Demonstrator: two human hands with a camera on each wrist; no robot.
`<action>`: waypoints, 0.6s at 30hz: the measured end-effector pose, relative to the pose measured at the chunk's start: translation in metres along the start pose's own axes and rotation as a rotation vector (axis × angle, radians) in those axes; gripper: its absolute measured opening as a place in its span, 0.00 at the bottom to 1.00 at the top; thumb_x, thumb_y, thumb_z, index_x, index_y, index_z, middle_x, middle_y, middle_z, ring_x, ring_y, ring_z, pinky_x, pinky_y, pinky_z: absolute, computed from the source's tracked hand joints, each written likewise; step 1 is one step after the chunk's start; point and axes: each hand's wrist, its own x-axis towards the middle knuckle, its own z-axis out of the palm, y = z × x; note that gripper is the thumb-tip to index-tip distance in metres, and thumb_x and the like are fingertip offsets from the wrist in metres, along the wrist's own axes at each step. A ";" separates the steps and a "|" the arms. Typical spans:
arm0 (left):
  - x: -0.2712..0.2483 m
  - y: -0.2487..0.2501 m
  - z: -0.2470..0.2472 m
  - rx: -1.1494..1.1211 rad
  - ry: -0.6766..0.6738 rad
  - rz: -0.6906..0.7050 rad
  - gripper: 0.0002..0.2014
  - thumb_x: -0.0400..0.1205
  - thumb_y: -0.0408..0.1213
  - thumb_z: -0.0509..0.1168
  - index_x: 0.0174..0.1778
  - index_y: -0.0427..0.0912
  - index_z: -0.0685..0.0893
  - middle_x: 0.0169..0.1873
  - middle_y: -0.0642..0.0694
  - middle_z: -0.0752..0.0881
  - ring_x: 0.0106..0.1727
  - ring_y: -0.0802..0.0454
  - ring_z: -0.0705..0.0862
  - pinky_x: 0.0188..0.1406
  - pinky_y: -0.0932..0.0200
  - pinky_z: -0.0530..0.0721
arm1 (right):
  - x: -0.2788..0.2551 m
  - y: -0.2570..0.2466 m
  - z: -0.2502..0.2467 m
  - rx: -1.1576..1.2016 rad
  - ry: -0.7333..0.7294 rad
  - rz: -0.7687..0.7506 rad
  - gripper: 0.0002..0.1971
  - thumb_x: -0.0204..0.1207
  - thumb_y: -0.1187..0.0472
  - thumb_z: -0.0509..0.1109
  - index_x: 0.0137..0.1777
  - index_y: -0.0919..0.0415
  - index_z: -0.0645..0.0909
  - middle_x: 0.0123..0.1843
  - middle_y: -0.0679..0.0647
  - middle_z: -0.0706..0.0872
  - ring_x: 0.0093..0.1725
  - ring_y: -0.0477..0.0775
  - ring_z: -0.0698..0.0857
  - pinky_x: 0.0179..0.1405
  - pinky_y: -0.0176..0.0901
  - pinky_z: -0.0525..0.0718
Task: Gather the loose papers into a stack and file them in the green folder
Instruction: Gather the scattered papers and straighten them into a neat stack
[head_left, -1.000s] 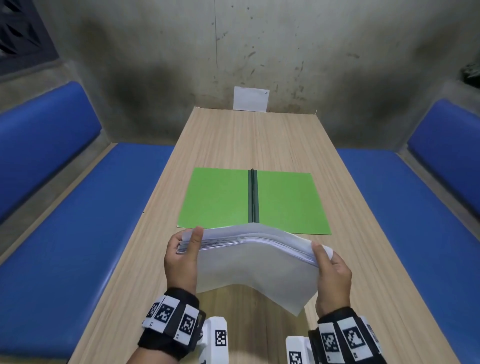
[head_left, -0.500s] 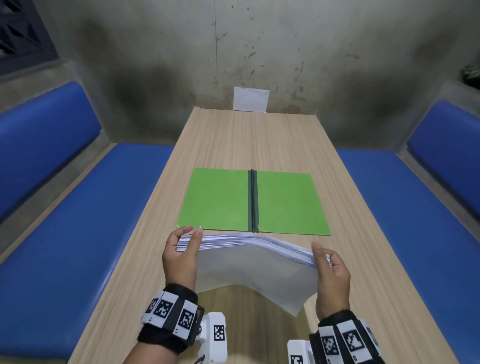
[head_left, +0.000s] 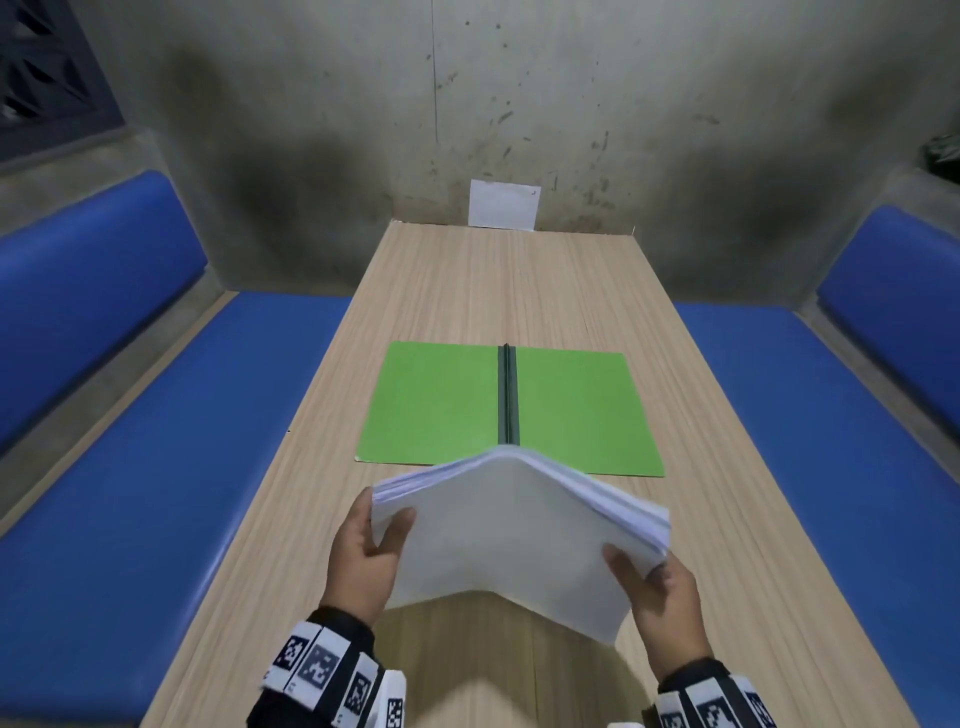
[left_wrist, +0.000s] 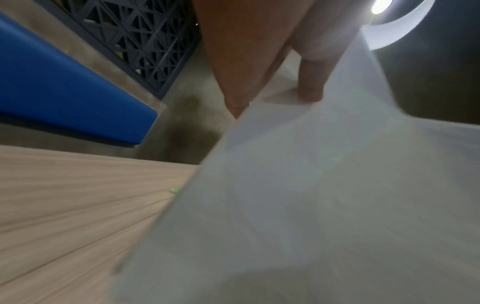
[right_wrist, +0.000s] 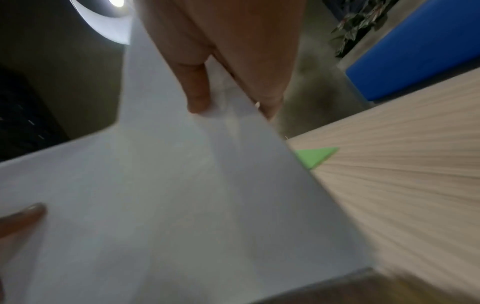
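I've tipped the stack (head_left: 511, 525) up off the table (head_left: 498, 291), left hand (head_left: 363, 556) and right hand (head_left: 662, 597) each clamped on a side edge. The squaring looks done to me; the open green folder (head_left: 436, 402) waits at twelve o'clock.

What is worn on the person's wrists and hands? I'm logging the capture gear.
Left hand and right hand are bare. Each wrist carries a black band ringed with white tiles printed with black square markers; white marker-tagged blocks sit on the inner side.
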 end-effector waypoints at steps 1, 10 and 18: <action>-0.005 0.005 0.002 -0.024 0.030 0.015 0.30 0.74 0.43 0.69 0.72 0.40 0.71 0.71 0.36 0.77 0.75 0.40 0.72 0.76 0.43 0.69 | 0.000 -0.008 0.002 0.029 0.008 -0.008 0.04 0.71 0.66 0.72 0.39 0.57 0.84 0.28 0.44 0.90 0.36 0.51 0.85 0.28 0.27 0.82; -0.035 0.003 0.008 -0.034 0.035 0.214 0.28 0.57 0.75 0.66 0.52 0.74 0.77 0.58 0.59 0.84 0.64 0.62 0.79 0.69 0.59 0.75 | -0.009 -0.017 0.012 0.053 0.010 -0.109 0.30 0.56 0.35 0.76 0.54 0.50 0.78 0.49 0.49 0.85 0.50 0.42 0.86 0.39 0.28 0.82; -0.021 0.010 0.013 -0.151 0.164 0.091 0.15 0.71 0.57 0.70 0.51 0.59 0.83 0.61 0.49 0.85 0.68 0.45 0.79 0.72 0.42 0.74 | 0.008 -0.019 0.023 0.143 0.228 0.024 0.45 0.49 0.22 0.68 0.54 0.60 0.79 0.49 0.57 0.83 0.47 0.57 0.80 0.47 0.51 0.78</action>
